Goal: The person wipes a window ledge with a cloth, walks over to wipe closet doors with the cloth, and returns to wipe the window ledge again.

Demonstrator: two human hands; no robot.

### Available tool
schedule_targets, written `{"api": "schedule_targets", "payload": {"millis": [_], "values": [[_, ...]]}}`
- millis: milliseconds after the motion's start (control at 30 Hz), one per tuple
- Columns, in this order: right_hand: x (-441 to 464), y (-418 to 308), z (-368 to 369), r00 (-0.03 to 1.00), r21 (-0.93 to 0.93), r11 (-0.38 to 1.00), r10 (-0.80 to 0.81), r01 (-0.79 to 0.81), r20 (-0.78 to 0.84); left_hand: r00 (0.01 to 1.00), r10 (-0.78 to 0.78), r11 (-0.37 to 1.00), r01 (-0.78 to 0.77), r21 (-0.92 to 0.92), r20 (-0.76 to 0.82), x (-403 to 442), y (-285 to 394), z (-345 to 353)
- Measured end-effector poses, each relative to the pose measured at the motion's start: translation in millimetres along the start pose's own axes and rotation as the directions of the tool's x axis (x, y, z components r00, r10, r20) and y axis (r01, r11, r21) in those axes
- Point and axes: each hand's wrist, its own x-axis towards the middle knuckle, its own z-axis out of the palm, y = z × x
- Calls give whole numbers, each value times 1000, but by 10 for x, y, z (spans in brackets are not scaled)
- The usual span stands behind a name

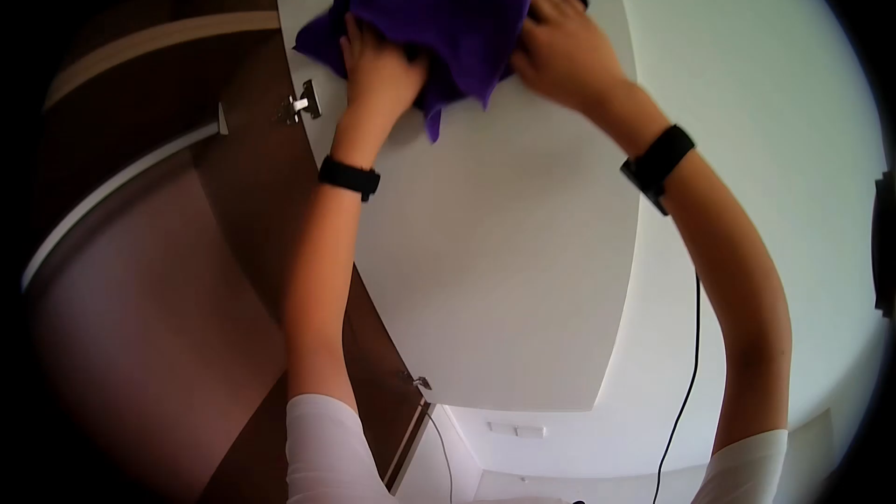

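Note:
A crumpled purple cloth (448, 19) lies against the upper part of a white cabinet door (495, 252), its loose corners hanging down. My left hand (383, 70) grips the left part of it, with some fingers hidden in the folds. On the right end of the cloth is my right hand (567, 49), its fingers bent over the fabric and the thumb side partly hidden. Both hands press the cloth to the door's surface. Each wrist wears a black band.
Metal hinges (303, 105) join the door to a dark brown cabinet (247, 196) on the left, with shelves inside. A black cable (686, 383) hangs along the pale wall (747, 131) at right. Small white wall plates (516, 430) show below the door.

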Motion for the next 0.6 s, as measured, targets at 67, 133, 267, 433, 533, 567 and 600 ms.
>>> {"api": "schedule_targets", "payload": {"millis": [67,133,267,433,533,567,600], "values": [[-323,-121,-53,995,66,994,-90,87,44,991,127,991,-128,-26,-47,-306,154,-19],[-685,-168,-251,968,126,980,-176,155,180,968,241,965,-247,-85,-67,-524,172,-97],[-813,290,-333,980,58,993,-114,106,165,957,250,953,-216,-213,148,-264,-45,-126],[224,576,-517,937,-71,987,161,-146,311,999,10,999,-8,-41,48,540,-385,-167],[232,405,-268,958,-142,983,151,-118,245,987,0,997,12,75,-158,392,-216,2],[113,318,-254,963,-129,992,52,-18,264,992,-8,997,17,73,-123,220,-194,-38],[-39,205,-253,960,-110,991,-41,74,278,999,-19,994,14,112,50,68,-210,-69]]}}
